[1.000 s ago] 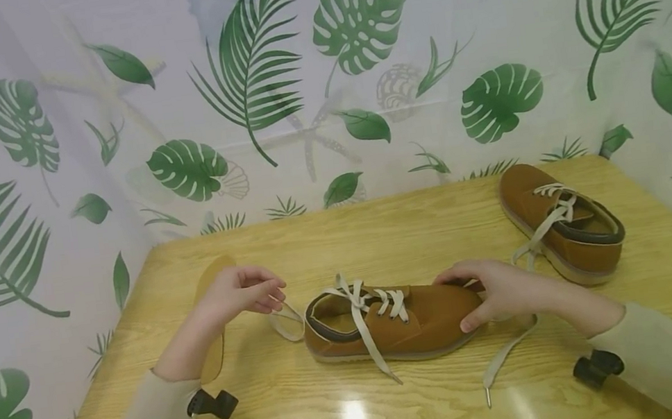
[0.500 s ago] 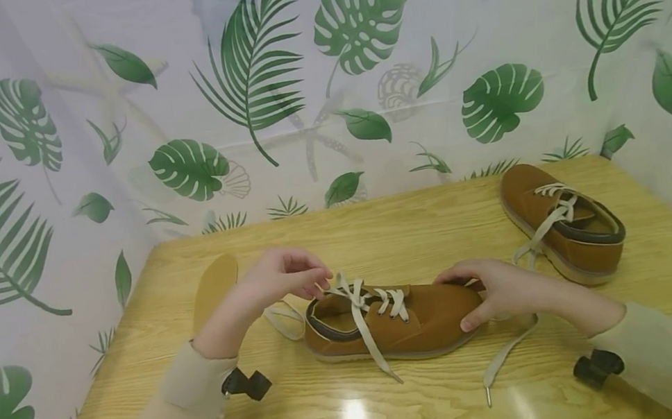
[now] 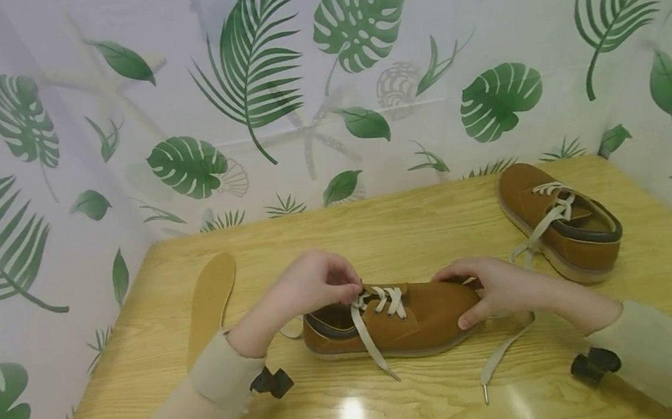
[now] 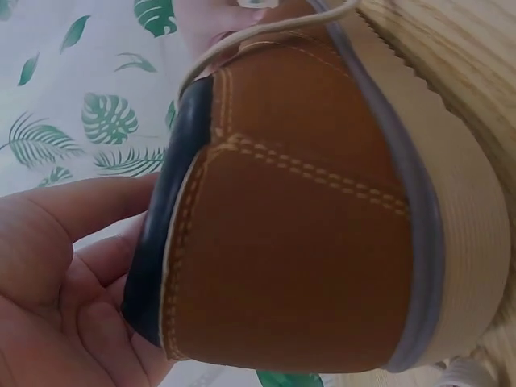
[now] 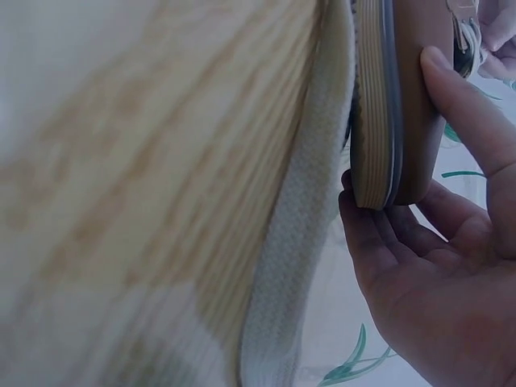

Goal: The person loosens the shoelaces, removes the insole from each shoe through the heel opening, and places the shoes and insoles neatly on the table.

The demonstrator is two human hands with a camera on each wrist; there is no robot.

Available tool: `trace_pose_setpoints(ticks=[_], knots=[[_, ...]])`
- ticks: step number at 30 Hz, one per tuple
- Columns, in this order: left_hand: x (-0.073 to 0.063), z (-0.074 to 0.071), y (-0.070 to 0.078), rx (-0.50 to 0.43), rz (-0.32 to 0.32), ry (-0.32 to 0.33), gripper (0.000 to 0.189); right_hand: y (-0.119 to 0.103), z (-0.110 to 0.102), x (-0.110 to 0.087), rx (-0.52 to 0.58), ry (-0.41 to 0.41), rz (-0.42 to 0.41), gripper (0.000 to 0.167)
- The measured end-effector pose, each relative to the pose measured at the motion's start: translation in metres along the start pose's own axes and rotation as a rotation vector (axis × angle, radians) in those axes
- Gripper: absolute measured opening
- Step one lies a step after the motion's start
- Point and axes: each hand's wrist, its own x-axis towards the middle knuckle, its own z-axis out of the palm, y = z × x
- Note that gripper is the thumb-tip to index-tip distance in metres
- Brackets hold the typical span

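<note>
A brown shoe [image 3: 437, 312] lies sole down on the table with its toe to the right. My left hand [image 3: 320, 281] is over its opening, with thumb and fingertips pinching the cream shoelace [image 3: 364, 332] near the knot; the exact contact is partly hidden. Around the toe, my right hand [image 3: 500, 291] grips the shoe, thumb on the near side and fingers on the far side. Seen in the left wrist view, the shoe's heel [image 4: 298, 258] hides the left fingertips. The right wrist view shows the right thumb [image 5: 463, 105] pressing the shoe upper.
A second brown shoe [image 3: 526, 196] stands at the back right, its lace trailing toward my right hand. A tan insole [image 3: 210, 291] lies at the left, partly behind my left forearm. A loose lace end [image 3: 496, 361] lies in front of the toe on the wooden table [image 3: 436, 407].
My left hand has moved right from beside the heel to the lace knot, and its fingers have closed there. The right hand has kept its grip on the toe.
</note>
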Motion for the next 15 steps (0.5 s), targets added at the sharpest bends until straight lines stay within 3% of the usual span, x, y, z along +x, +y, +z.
trace_pose_setpoints(ticks=[4, 15], knots=[[-0.0017, 0.0039, 0.0017, 0.101, -0.02, 0.01, 0.009, -0.0008, 0.0005, -0.0003, -0.006, 0.005, -0.004, 0.073], [-0.002, 0.0099, 0.0025, 0.218, -0.02, 0.04, 0.006, -0.0005, 0.0002, 0.0003, -0.014, 0.01, -0.014, 0.073]])
